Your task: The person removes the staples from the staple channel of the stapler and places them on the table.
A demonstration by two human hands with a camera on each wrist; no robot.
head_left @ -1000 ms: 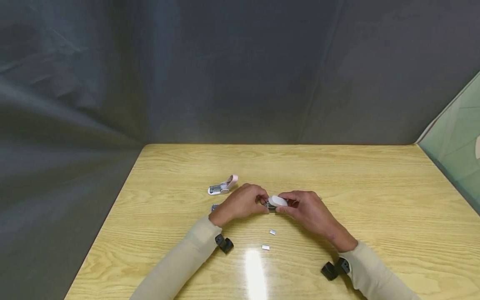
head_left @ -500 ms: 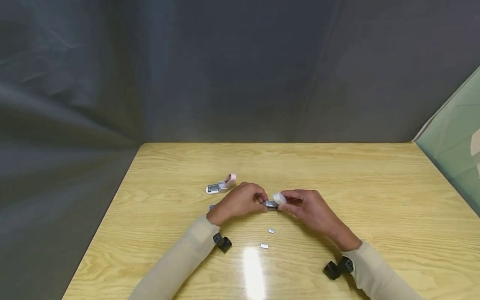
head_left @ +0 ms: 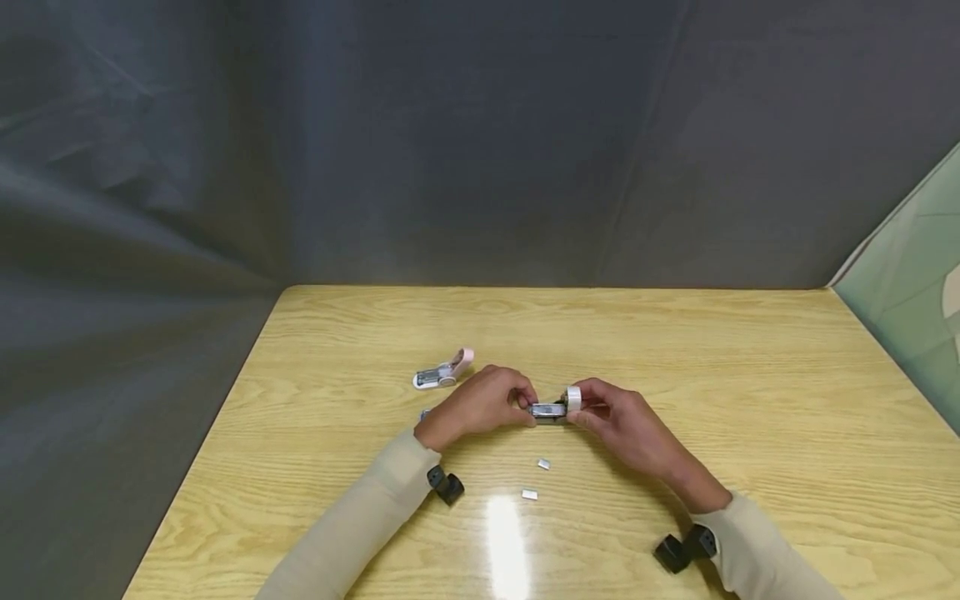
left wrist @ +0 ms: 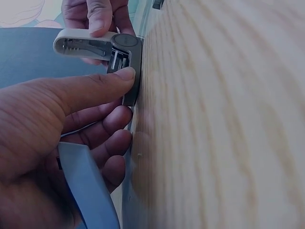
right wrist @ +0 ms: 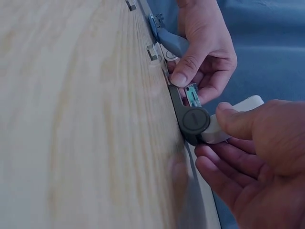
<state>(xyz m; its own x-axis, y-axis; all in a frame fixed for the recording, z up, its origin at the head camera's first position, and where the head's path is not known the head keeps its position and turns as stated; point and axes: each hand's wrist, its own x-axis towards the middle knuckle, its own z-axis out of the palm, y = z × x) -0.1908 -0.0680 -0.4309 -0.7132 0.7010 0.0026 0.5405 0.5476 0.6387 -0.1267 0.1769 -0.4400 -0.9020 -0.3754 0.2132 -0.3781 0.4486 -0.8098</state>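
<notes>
I see a small stapler (head_left: pixel 553 407) lying on the table (head_left: pixel 675 350) near its middle, between both hands. My left hand (head_left: pixel 480 406) pinches its grey base, thumb pressed on top, other fingers curled beneath. My right hand (head_left: pixel 618 421) grips the white lid (head_left: pixel 573 398), thumb and fingers clamped on it; the lid stands swung up at the hinge. The metal channel inside is exposed; I cannot tell whether it holds staples. Two staple strips (head_left: pixel 537 479) lie just in front. A pink stapler (head_left: pixel 444 374), also open, sits to the left, apart.
</notes>
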